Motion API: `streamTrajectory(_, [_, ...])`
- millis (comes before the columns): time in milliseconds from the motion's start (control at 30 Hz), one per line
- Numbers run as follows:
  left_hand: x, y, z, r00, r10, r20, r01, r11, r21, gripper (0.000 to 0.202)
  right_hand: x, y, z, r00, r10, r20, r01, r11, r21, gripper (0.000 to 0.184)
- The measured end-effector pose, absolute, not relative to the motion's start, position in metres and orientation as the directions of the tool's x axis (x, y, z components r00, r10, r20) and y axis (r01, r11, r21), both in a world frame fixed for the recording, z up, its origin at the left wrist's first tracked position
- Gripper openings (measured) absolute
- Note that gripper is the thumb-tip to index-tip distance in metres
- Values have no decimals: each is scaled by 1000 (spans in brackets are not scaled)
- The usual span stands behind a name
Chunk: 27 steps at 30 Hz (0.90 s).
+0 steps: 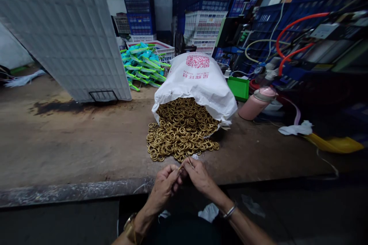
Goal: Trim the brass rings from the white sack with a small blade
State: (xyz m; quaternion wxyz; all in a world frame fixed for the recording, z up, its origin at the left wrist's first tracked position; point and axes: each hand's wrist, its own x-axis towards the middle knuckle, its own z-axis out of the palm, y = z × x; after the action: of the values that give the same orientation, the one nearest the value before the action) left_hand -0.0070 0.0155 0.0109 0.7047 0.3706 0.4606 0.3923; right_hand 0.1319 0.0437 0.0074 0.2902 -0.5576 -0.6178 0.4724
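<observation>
Just in front of the pile, over the table's near edge, my left hand (165, 183) and my right hand (199, 176) meet with their fingertips together. Both are closed in a pinch. Between the left thumb and finger shows a thin brass-coloured ring (180, 167), seen nearly edge-on. Another sliver of brass colour shows at the right fingertips, partly hidden by the fingers. Beyond the hands, many brass-coloured rings (181, 138) spill onto the table from the mouth of a white woven sack (198, 80) with red print, which lies on its side.
On the brown table (86, 149), a grey ribbed panel (71, 38) stands at left. Behind are green-and-blue plastic pieces (145, 65) and stacked crates (205, 25). To the right are a green tray (238, 88), a pink bottle (257, 103) and machinery with red hoses (296, 55).
</observation>
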Motion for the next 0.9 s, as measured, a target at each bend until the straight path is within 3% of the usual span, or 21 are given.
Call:
streamTrajectory(67, [-7, 17, 13, 240, 905, -351, -166, 394, 904, 36, 134, 42, 6, -245, 963, -109, 558, 48, -828, 19])
streamTrajectory(167, [-7, 18, 13, 201, 928, -315, -153, 347, 925, 35, 135, 38, 4, -330, 935, -128, 692, 147, -707, 13])
streamTrajectory(267, [-7, 18, 10, 177, 939, -294, -157, 322, 934, 34, 134, 34, 3, -369, 913, -174, 780, 203, -592, 25])
streamTrajectory(400, [-9, 14, 9, 210, 917, -339, -155, 373, 915, 33, 137, 37, 3, -336, 919, -206, 883, 232, -408, 32])
streamTrajectory(500, [-9, 10, 13, 270, 883, -383, -222, 444, 868, 31, 141, 46, 5, -229, 955, -188, 937, 164, -310, 30])
streamTrajectory(600, [-7, 8, 14, 333, 863, -380, -347, 488, 801, 29, 148, 63, 8, -108, 989, -106, 954, 73, -289, 27])
streamTrajectory(733, [-6, 9, 10, 323, 868, -378, -463, 493, 737, 29, 153, 93, 12, -78, 990, 116, 934, 113, -339, 20])
streamTrajectory(900, [-11, 14, 7, 299, 878, -374, -521, 479, 706, 21, 148, 128, 15, -29, 973, 229, 904, 124, -409, 18])
